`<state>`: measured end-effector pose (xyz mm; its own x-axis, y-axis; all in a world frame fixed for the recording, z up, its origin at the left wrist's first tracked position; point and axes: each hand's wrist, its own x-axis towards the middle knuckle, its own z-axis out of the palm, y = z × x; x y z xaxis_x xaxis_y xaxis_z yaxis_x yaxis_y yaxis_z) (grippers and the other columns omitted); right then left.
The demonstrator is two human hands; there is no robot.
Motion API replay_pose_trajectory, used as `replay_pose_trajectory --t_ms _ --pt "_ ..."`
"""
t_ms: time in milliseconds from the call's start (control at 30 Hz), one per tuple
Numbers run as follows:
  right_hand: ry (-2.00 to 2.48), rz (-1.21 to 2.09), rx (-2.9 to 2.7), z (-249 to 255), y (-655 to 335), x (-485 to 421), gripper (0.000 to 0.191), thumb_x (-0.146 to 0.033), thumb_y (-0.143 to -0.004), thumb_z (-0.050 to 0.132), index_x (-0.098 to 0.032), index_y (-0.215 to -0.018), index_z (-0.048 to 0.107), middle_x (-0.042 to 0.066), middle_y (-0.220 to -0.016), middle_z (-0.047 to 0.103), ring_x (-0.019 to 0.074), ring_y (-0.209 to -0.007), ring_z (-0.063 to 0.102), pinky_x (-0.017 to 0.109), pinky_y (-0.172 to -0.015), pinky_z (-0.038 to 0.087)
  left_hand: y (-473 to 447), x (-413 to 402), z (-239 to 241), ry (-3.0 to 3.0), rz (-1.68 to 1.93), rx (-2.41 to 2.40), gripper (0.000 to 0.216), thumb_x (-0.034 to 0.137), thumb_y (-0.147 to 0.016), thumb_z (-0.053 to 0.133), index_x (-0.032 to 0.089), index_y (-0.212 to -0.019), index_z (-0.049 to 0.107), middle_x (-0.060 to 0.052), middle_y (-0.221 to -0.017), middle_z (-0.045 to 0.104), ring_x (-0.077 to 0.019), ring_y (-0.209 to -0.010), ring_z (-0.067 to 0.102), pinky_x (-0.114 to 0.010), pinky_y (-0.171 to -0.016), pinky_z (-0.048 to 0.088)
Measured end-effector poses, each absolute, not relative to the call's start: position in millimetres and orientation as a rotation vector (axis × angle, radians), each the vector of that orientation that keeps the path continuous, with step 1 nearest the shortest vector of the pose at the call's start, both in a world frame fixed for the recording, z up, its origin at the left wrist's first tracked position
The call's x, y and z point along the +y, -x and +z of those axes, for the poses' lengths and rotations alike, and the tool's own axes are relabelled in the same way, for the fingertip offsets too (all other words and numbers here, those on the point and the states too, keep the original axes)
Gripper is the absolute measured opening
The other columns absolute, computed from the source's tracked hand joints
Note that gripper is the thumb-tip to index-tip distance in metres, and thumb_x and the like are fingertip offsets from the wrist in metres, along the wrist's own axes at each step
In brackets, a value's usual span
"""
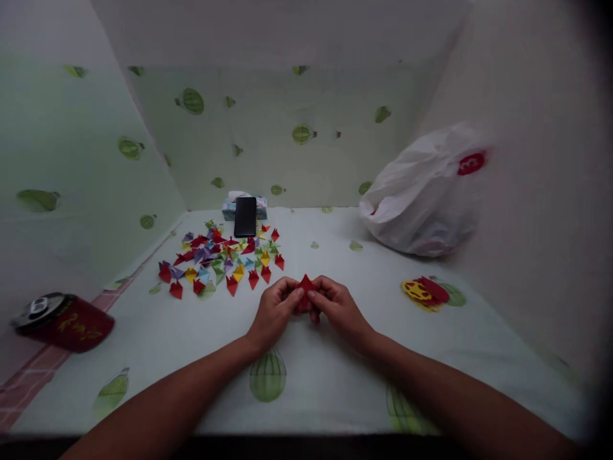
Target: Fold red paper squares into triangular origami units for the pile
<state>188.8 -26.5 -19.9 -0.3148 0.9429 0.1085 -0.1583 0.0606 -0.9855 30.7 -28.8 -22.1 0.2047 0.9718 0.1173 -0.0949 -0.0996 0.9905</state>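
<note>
Balloon-print table cover (pixel 306 396), frame centre: left hand (pixel 275 310) and right hand (pixel 338 306) both pinched on red folded paper piece (pixel 305 284), fingertips meeting, apparently to press a crease; pile of folded coloured pieces (pixel 220 259) kept aside, upper left.

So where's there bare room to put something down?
Bare sheet lies between the red can and the left hand, and between the right hand and the white bag; both hold a red folded paper. Crowded: folded pieces by the phone.

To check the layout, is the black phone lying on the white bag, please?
No, the black phone rests on a small box, well left of the white bag.
</note>
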Motion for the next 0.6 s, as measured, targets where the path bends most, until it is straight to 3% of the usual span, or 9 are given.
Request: replay_pose_trajectory --t_ms 433,600 --pt "0.906 1.374 -1.374 -24.4 -192.1 -20.9 0.030 -0.044 -0.091 0.057 -0.018 -0.077 0.053 0.000 -0.062 0.064 0.0106 -0.048 0.054 0.024 -0.048 0.042 -32.7 -30.0 -19.5 -1.307 1.142 0.919 0.020 0.033 -0.083 0.066 0.015 -0.080 0.058 0.001 -0.066 0.061 -0.0110 -0.059 0.053 -0.024 -0.059 0.042" --pt "0.986 1.077 -1.497 -25.9 -194.7 -17.5 0.012 -0.030 -0.087 0.061 -0.019 -0.085 0.055 -0.002 -0.068 0.060 0.0128 -0.059 0.057 0.026 -0.056 0.045 -32.8 -28.1 -19.1 -1.339 1.089 1.016 0.018 0.031 -0.079 0.066 0.016 -0.078 0.057 0.002 -0.066 0.058 -0.0100 -0.057 0.049 -0.023 -0.055 0.038"
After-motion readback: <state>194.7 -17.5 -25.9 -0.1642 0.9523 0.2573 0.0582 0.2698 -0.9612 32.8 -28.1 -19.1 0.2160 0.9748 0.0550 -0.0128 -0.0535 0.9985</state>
